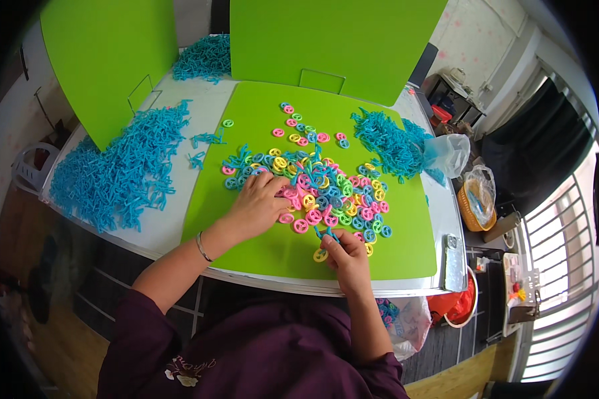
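On green mat (273, 249) | L hand (256, 206) grip released, flat on ring pile (326, 189) | R hand (346, 256) grip pinching blue piece (326, 233)

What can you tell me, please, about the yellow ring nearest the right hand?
The yellow ring is a small, flat, plastic-looking disc with spokes inside, lying on the green mat near its front edge, apart from the main pile of coloured rings. The right hand pinches a blue piece just above; whether the fingers touch the ring is unclear.
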Tool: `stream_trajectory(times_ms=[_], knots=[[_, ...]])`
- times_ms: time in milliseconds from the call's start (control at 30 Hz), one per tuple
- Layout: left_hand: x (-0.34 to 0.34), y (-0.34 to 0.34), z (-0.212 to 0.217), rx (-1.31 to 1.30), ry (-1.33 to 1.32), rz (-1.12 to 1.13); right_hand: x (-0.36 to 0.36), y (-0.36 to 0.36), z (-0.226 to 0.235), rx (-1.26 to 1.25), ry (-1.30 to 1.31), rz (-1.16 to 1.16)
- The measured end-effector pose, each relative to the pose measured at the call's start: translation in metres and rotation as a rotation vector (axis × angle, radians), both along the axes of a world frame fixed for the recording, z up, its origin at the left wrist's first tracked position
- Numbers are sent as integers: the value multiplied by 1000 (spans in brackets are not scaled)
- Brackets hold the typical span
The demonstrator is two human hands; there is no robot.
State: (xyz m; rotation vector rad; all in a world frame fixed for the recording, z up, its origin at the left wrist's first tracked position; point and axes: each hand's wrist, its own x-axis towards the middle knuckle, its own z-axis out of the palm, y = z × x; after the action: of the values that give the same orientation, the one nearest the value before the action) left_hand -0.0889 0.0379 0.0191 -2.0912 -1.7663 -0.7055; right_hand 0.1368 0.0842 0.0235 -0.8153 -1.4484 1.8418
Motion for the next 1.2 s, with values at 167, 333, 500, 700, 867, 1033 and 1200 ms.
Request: stream_trajectory(times_ms=[167, 333, 500, 700, 867, 1033, 1200], knots=[[3, -1, 2, 196, -129, 12, -1, 2, -1, -11, 20, -24], [34, -20, 12, -280, -1315, -158, -8, 0, 1, 41, 92, -81], [65, -26, -3, -202, -1632, -292, -12, -5, -6, 52, 109, -51], [63, -28, -11, -155, -1752, -223, -12, -10, -7, 140, 44, -33], [59, -29, -17, -133, -1718, -218, -11, -14, -19, 662, -223, -135], [59, -28, -13, -189, -1725, -188, -13, -13, -21, 650, -169, -138], [62, -28, -13, -151, -1771, -224, -20, -19, -12, 1151, -297, -314]])
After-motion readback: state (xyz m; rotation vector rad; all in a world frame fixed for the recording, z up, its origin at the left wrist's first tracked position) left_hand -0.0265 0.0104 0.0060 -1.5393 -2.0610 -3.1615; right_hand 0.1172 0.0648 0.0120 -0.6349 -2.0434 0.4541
